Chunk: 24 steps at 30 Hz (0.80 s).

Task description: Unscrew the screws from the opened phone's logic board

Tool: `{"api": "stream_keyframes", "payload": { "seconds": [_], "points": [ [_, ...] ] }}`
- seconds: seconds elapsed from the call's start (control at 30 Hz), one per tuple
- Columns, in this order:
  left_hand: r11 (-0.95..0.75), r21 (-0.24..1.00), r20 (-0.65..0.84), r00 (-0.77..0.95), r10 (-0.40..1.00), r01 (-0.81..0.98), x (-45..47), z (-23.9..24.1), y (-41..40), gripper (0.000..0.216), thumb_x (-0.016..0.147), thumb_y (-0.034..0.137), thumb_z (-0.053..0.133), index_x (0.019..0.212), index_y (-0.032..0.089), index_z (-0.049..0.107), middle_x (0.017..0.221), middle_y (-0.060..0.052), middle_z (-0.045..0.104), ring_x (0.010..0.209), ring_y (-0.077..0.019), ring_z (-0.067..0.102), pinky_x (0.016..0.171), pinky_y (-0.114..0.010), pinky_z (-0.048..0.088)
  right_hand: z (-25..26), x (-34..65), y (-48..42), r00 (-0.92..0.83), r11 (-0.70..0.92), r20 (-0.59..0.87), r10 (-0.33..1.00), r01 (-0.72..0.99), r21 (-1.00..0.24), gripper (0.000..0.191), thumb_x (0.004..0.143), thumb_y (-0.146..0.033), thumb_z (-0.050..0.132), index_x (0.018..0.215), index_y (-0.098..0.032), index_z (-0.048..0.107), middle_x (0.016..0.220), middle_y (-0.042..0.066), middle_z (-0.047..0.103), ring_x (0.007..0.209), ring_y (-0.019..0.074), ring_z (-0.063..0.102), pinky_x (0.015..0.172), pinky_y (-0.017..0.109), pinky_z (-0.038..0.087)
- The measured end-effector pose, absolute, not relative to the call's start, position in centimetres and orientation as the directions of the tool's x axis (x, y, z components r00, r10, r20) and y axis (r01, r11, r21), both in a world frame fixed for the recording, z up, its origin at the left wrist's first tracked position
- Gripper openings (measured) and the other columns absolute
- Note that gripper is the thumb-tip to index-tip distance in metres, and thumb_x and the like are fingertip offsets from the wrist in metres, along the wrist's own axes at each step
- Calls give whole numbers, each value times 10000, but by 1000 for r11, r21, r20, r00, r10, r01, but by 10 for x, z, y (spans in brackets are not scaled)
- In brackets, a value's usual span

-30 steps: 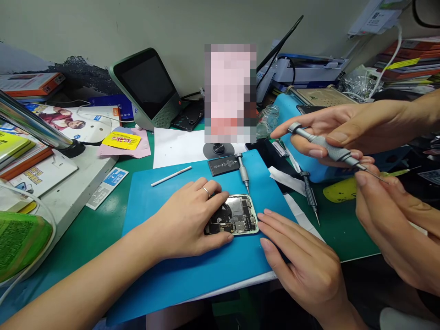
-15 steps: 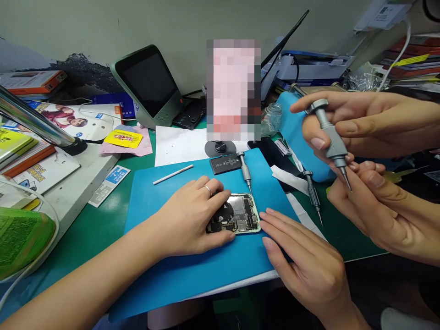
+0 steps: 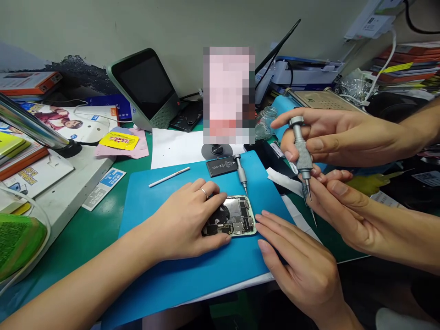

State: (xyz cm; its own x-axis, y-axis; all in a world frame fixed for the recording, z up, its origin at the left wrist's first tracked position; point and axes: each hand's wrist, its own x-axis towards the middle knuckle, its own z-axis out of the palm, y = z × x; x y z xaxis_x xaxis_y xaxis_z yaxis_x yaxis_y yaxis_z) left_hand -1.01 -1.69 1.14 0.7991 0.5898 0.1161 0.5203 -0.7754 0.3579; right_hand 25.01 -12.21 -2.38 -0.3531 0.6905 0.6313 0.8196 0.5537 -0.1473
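An opened phone [image 3: 240,217] with its circuitry showing lies on a blue mat [image 3: 192,275]. My left hand [image 3: 187,222] rests over the phone's left half, fingers curled on top and thumb along its near edge. My right hand [image 3: 299,261] lies flat on the mat with fingers stretched out, tips at the phone's right edge. To the right, another person's two hands [image 3: 343,133] hold a grey screwdriver [image 3: 302,153] upright, tip down, with the lower hand [image 3: 347,211] at its tip.
A second screwdriver [image 3: 241,174], a black battery [image 3: 222,166] and a white stick [image 3: 169,176] lie on the mat's far part. A smart display [image 3: 144,89], glass jar [image 3: 266,121], white paper [image 3: 175,146] and stacked boxes stand behind.
The other person's hands moved left toward the mat and turned the screwdriver from nearly level to upright, tip down. My two hands stayed in place by the phone.
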Motion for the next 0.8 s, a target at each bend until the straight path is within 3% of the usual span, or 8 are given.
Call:
{"api": "stream_keyframes", "payload": {
  "seconds": [0.8],
  "points": [
    [-789, 358, 155, 802, 577, 499, -11, 8, -15, 534, 979, 561, 720, 1282, 120, 724, 1208, -137, 687, 966, -299, 612, 841, -476, 530, -23, 249, -121, -355, 551, 638, 683, 824, -131, 180, 1022, -130, 696, 1177, -111, 785, 1182, 115, 862, 1164, 237, 828, 1088, 328, 609]
  ]
}}
